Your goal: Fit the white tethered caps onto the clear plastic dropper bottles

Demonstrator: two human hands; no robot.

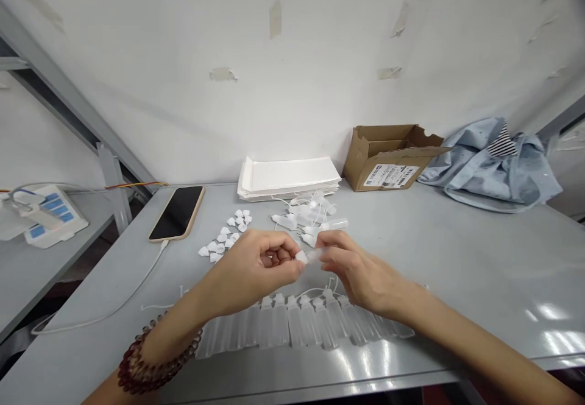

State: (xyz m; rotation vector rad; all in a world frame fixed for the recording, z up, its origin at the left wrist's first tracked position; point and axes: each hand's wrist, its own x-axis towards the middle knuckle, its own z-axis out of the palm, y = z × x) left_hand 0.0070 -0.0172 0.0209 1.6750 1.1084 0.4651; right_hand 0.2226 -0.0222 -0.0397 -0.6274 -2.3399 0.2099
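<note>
Over the middle of the grey table, my left hand (pixel 262 265) pinches a small white cap (pixel 301 257) between thumb and fingertips. My right hand (pixel 359 265) faces it, fingers closed on a translucent plastic bottle (pixel 315 254), which is blurred and meets the cap. Below both hands lies a row of translucent squeeze bottles (pixel 297 326), side by side with their necks pointing away from me. A loose cluster of white caps (pixel 223 234) lies beyond my left hand. Behind my hands is a small heap of bottles with thin needle-like tips (pixel 311 213).
A phone (pixel 177 213) on a white charging cable lies at the left. Stacked white trays (pixel 290 176) rest against the wall, beside an open cardboard box (pixel 388 158). Light blue cloth (pixel 493 167) is bunched at the back right. A power strip (pixel 55 213) sits on the left neighbouring table.
</note>
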